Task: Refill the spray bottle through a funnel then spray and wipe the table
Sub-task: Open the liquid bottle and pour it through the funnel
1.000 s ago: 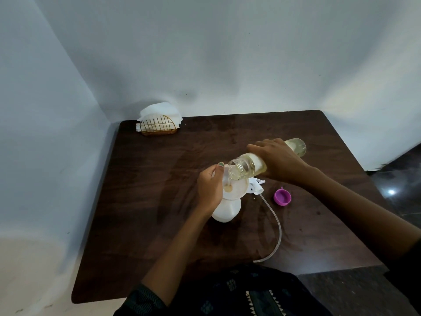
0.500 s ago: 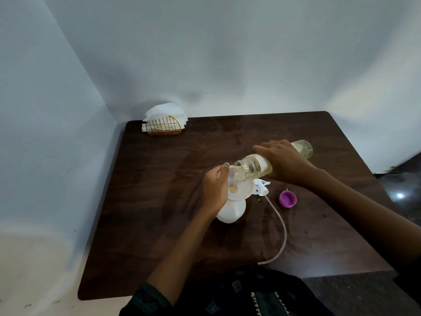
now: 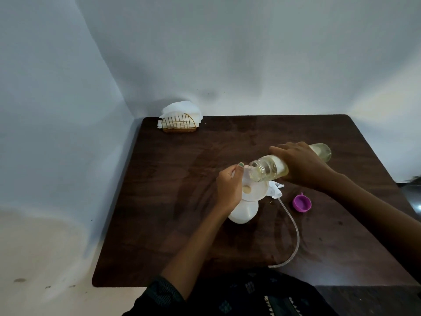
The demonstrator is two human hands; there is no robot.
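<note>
A white spray bottle [image 3: 243, 213] stands on the dark wooden table [image 3: 173, 220] with a white funnel [image 3: 256, 190] set in its neck. My left hand [image 3: 227, 188] grips the funnel's left rim. My right hand [image 3: 303, 165] holds a clear refill bottle [image 3: 268, 171] of yellowish liquid tipped almost flat, its open mouth over the funnel bowl. A little yellowish liquid sits at the funnel's hole. The white spray head [image 3: 275, 190] lies right of the funnel, its long tube [image 3: 293, 242] curving toward the table's near edge.
A purple cap [image 3: 301, 202] lies open side up to the right of the spray head. A wire holder with white napkins [image 3: 180, 119] stands at the far left corner against the wall. Walls close the table's left and far sides.
Both hands, the funnel and the tipped bottle keep the same pose. Only the camera view has shifted slightly, so everything sits a little further right in the frame.
</note>
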